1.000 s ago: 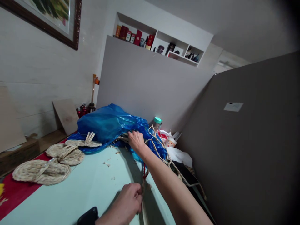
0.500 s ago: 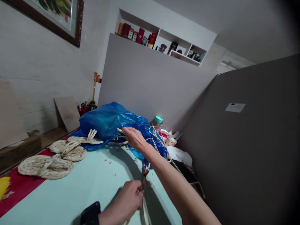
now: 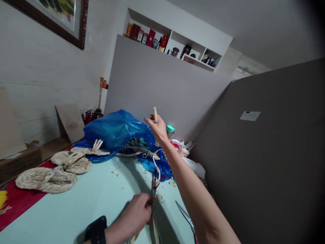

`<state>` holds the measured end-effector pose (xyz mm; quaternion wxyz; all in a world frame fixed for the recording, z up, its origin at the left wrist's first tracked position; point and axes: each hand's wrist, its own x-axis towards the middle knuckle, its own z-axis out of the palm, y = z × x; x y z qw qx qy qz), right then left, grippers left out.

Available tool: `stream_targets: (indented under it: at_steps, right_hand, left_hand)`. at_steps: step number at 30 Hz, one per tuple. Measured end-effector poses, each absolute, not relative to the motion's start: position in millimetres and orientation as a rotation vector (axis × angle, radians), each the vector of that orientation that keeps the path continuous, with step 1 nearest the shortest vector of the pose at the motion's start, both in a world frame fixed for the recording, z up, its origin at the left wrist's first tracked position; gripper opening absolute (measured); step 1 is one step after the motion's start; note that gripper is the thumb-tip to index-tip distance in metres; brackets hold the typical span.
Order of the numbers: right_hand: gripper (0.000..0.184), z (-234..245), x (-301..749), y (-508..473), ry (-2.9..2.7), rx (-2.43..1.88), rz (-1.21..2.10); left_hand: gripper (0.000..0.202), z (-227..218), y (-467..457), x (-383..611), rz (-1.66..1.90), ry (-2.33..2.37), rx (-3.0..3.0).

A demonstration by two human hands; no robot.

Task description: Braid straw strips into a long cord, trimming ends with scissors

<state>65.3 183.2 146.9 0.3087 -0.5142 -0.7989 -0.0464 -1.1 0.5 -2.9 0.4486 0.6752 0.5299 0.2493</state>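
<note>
My right hand [image 3: 158, 128] is raised above the table, pinched on a pale straw strip [image 3: 155, 114] whose end sticks up past my fingers. It hovers in front of a crumpled blue plastic bag [image 3: 115, 130] with loose straw spilling from its mouth. My left hand [image 3: 135, 216], a black watch on its wrist, is closed on the end of a braided straw cord [image 3: 155, 169] near the table's front edge. The cord runs up from that hand toward the bag, with a red thread alongside it.
Several woven straw mats [image 3: 45, 179] lie at the left on a pale green table [image 3: 83, 206]. Scissors [image 3: 186, 217] lie by my right forearm. A green-capped bottle [image 3: 170, 131], cups and a white bag sit behind the blue bag. Grey partitions stand behind and to the right.
My right hand has come up from the mouth of the blue bag, drawing a straw strip out with it. My left hand has stayed on the cord. The scissors have come into view.
</note>
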Motion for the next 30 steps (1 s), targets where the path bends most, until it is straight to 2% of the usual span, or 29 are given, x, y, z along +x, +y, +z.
stream_targets:
  at_steps: [2,6,10,14,22,25,30]
  right_hand:
    - [0.043,129.5,60.6,184.5,-2.247,-1.451,-0.119]
    - [0.023,84.1,48.3,173.9,-2.519,-1.457,-0.098]
    - [0.032,53.4,41.0,168.8,-2.74,-1.344,-0.077]
    - [0.035,46.6,38.7,181.8,-2.846,-1.277,0.038]
    - [0.02,54.3,56.0,201.6,-2.949,-1.274,0.411]
    - [0.025,42.5,49.1,198.9,-2.942,-1.417,0.327]
    - [0.034,33.6,30.5,194.4,-2.754,-1.691,-0.019]
  left_hand:
    - [0.02,-0.6,-0.2,-1.8,0.609,1.322,1.7]
    - [0.022,2.5,-1.1,-2.5,0.598,1.343,1.724]
    - [0.022,3.0,-0.8,-2.2,0.609,1.318,1.709]
    - [0.023,2.6,-1.2,-2.6,0.624,1.299,1.696]
    - [0.023,1.3,-1.8,-3.1,0.6,1.293,1.699]
    - [0.024,-0.3,-1.1,-2.5,0.596,1.304,1.696]
    - [0.019,-12.8,3.2,-2.4,0.639,1.322,1.758]
